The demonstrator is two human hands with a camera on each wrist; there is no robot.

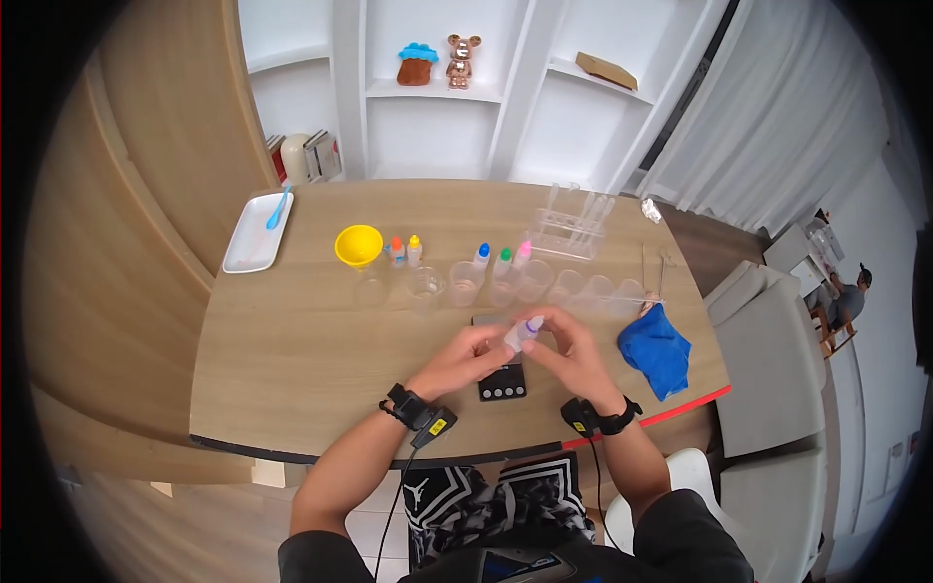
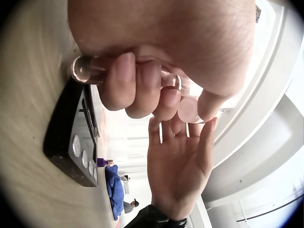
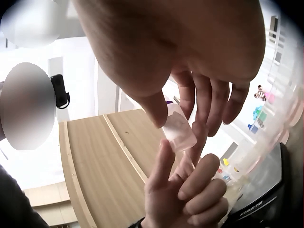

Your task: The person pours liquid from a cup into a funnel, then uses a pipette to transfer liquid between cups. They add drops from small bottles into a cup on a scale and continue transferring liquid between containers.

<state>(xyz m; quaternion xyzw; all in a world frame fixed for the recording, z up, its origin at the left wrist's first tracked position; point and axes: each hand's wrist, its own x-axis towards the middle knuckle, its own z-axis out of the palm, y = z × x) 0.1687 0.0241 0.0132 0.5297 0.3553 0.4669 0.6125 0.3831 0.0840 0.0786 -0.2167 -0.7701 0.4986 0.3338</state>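
Observation:
Both hands meet above a black scale (image 1: 502,382) at a small translucent bottle (image 1: 523,334) with a purple ring and pale tip. My left hand (image 1: 465,358) pinches the bottle's lower end; its other fingers curl round a clear tube (image 2: 88,71), seen in the left wrist view. The bottle's round base (image 2: 188,109) faces that camera. From the other side, my right hand (image 1: 575,358) has thumb and fingers at the bottle's purple end. In the right wrist view the bottle (image 3: 179,130) is tilted, and the right hand's outer fingers are extended.
Beyond the hands stand several clear cups (image 1: 466,282), colour-capped bottles (image 1: 503,260), a yellow bowl (image 1: 359,246) and a tube rack (image 1: 567,236). A blue cloth (image 1: 656,352) lies at the right, a white tray (image 1: 245,249) at the far left. A person (image 1: 852,299) sits in the background.

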